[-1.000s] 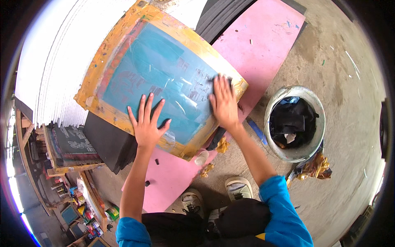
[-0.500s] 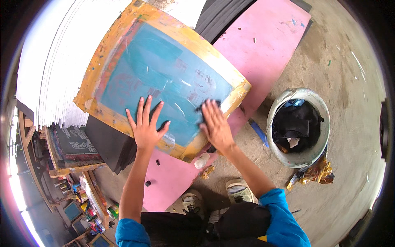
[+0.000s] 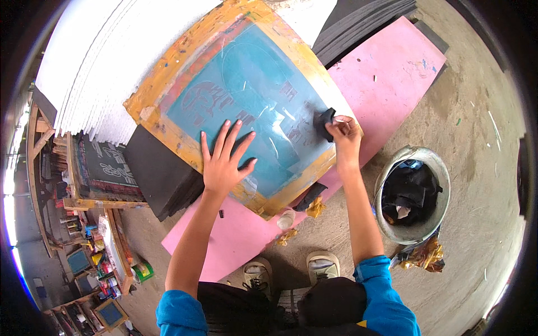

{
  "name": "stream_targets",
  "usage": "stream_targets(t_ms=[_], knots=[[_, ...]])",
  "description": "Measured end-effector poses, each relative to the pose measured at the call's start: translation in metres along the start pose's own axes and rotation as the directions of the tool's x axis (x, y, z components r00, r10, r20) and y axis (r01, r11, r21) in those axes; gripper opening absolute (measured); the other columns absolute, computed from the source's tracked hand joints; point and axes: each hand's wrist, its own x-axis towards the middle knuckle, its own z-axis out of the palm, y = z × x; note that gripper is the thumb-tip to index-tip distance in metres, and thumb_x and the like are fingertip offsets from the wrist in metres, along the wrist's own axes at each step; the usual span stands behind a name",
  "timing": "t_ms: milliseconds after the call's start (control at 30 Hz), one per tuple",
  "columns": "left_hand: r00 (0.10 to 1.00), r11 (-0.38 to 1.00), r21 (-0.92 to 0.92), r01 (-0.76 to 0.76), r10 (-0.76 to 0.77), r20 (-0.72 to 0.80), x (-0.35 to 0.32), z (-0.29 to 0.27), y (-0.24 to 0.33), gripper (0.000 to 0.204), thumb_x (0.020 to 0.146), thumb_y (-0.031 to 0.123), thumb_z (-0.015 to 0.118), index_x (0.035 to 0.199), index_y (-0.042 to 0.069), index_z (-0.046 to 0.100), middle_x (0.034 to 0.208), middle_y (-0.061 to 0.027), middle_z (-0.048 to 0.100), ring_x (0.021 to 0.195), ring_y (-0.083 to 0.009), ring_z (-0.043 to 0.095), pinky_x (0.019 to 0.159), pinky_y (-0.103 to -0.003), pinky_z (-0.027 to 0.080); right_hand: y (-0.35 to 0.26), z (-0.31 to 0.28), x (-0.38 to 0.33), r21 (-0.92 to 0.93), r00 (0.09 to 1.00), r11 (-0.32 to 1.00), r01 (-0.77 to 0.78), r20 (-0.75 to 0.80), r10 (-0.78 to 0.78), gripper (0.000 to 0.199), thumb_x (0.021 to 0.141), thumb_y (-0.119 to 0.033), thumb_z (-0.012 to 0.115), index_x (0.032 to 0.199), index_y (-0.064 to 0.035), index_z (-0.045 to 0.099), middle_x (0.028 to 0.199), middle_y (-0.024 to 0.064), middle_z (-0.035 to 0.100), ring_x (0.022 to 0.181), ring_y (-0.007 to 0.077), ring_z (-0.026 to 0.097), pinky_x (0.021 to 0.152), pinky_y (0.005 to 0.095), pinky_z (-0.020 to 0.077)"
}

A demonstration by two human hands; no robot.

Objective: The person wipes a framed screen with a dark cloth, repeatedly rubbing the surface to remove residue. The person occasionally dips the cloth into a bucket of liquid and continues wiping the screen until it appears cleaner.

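Observation:
A screen-printing frame (image 3: 174, 137) with teal mesh and a worn yellow-orange border lies tilted in front of me. Faint dark marks show on its mesh. My left hand (image 3: 222, 168) rests on the near left part of the mesh, fingers spread. At the right edge of the frame, my right hand (image 3: 346, 136) pinches a crumpled black cloth (image 3: 324, 125) against the surface. Below the frame's near corner stands a small whitish cup (image 3: 286, 219), beside another dark piece of cloth (image 3: 310, 196).
A bucket (image 3: 443, 210) of dark rags stands on the floor at right, crumpled gold wrapping (image 3: 428, 255) beside it. Pink sheet (image 3: 386, 73) lies under the frame. Stacked white sheets (image 3: 89, 73) rise at left, above a shelf with another screen (image 3: 109, 168).
My right hand has moved away from me and right with the black cloth, its fingers going from flat to a pinch. The frame sits farther right in view; my left hand stays on it.

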Motion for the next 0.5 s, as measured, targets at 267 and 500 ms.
stream_targets(t_ms=[267, 500], knots=[[1.0, 1.0, -0.012, -0.004, 0.004, -0.015, -0.002, 0.002, -0.001, 0.061, 0.078, 0.044, 0.065, 0.137, 0.035, 0.051, 0.149, 0.0006, 0.042, 0.137, -0.0215, 0.039, 0.111, -0.064, 0.018, -0.005, 0.015, -0.015, -0.65, 0.941, 0.712, 0.265, 0.014, -0.338, 0.018, 0.08, 0.0, 0.069, 0.098, -0.003, 0.063, 0.104, 0.0135, 0.059, 0.089, 0.0258, 0.06, 0.076, 0.0371, 0.0497], [1.0, 1.0, -0.023, -0.007, 0.007, -0.017, 0.001, 0.0, 0.001, 0.062, 0.078, 0.043, 0.066, 0.137, 0.035, 0.05, 0.149, 0.0006, 0.042, 0.137, -0.0214, 0.039, 0.111, -0.064, 0.019, -0.006, 0.02, -0.006, -0.721, 0.858, 0.549, 0.423, 0.123, -0.499, 0.014, 0.079, 0.001, 0.07, 0.092, -0.0014, 0.065, 0.095, 0.0152, 0.061, 0.089, 0.0309, 0.06, 0.074, 0.0401, 0.05]])
